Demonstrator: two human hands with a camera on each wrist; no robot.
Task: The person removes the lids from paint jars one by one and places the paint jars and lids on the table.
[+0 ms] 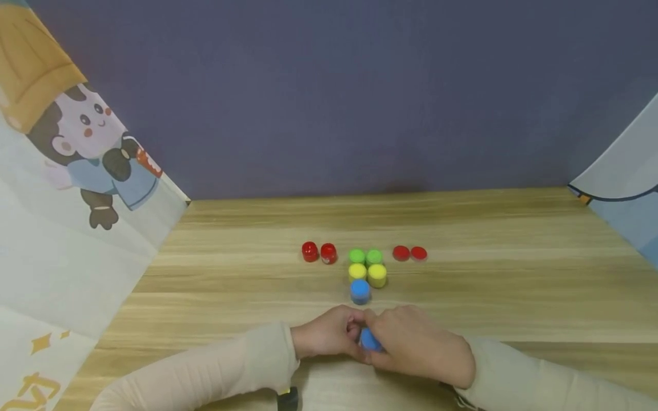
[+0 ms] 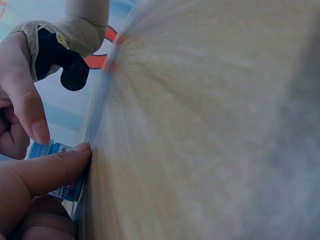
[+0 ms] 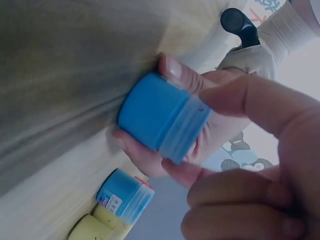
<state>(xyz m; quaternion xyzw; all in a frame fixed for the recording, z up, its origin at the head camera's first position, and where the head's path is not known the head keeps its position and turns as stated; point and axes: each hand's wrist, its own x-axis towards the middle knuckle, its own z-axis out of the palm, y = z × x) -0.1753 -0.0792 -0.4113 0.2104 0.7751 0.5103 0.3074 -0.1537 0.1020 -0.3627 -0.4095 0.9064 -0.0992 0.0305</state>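
Observation:
Close to the table's near side, my left hand (image 1: pixel 329 334) grips the body of a small blue jar (image 3: pixel 150 112), thumb and fingers on opposite sides. From the other side my right hand (image 1: pixel 418 342) pinches the jar's lid (image 3: pixel 185 129) between thumb and finger. The lid sits on the jar. In the left wrist view the jar's printed label (image 2: pixel 64 191) shows below the left thumb. Just beyond the hands stands a second blue jar (image 1: pixel 360 292) with its lid on.
Behind it stand two lidded yellow jars (image 1: pixel 377 275) and two lidded green jars (image 1: pixel 374 257). Two red jars (image 1: pixel 310 252) without lids stand to the left, and two red lids (image 1: pixel 401 253) lie to the right. A dark wall (image 1: pixel 360 103) closes the wooden table's (image 1: pixel 231 257) far edge.

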